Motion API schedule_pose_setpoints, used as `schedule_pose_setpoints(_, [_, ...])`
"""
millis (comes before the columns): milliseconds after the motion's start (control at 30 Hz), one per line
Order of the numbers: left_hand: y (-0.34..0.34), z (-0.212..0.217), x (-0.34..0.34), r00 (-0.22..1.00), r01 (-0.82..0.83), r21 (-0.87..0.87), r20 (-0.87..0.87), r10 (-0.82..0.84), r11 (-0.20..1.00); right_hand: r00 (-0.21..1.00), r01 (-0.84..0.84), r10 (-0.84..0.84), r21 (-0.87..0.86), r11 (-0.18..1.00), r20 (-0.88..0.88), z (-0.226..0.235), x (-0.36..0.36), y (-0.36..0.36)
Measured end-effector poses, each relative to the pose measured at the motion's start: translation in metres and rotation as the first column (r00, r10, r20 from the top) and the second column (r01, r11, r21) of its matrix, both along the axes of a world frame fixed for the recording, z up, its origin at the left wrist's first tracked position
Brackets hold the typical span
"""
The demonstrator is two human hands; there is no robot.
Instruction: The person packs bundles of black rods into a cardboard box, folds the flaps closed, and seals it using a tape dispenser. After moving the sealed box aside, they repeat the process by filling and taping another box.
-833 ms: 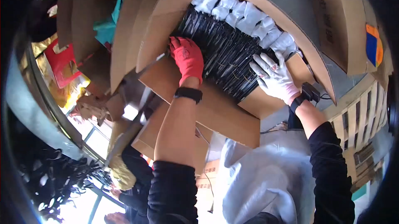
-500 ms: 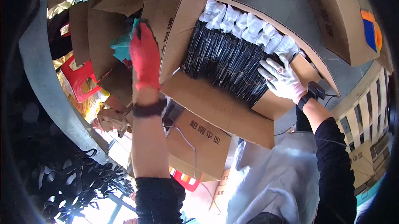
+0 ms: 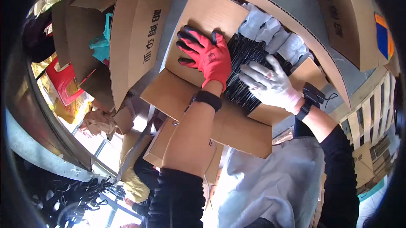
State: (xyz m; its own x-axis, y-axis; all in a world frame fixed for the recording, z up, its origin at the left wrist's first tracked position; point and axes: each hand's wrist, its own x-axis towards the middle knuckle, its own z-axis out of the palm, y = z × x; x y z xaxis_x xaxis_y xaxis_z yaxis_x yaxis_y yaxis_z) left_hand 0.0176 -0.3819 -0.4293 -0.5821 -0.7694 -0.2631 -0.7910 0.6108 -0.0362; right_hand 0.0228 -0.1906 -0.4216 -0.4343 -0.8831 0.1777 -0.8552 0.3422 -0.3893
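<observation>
The left hand has swung in from beyond the carton's left edge, and the carton's left flap now lies folded over part of the contents, while the right hand remains at the other end. A single grey cloth hangs nearest the person. Two gloved hands, each with one black band at the wrist, work above one open carton. The red-gloved left fingers spread wide, flat on the flap, gripping nothing. The white-gloved right fingers stretch out slightly parted over the contents, with nothing seen in their grasp; whether they touch is unclear.

Inside the carton, black rods, too many and too covered to count, lie side by side, their long axis running away from the person, near ends slanting left. At least four white wrappings cover the far ends, pointing toward the carton's far wall.

Beyond, one teal bag and one red plastic stool show at left, one slatted wooden pallet at right.
</observation>
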Motion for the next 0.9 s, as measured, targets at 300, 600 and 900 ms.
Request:
schedule_pose_setpoints(300, [-0.050, 0.026, 0.023, 1.000, -0.027, 0.229, -0.005, 0.028, 0.973, 0.970, 0.127, -0.111, -0.065, 0.990, 0.215, -0.003, -0.024, -0.061])
schedule_pose_setpoints(600, [-0.032, 0.139, 0.178, 0.694, -0.294, 0.443, -0.510, 0.508, 0.847, 0.964, 0.112, -0.119, 0.044, 0.993, 0.239, -0.005, -0.024, -0.054])
schedule_pose_setpoints(900, [0.043, -0.052, 0.165, 0.644, -0.249, 0.240, -0.682, 0.345, 0.938, 0.981, 0.031, -0.032, 0.011, 0.999, 0.191, -0.002, -0.022, -0.066])
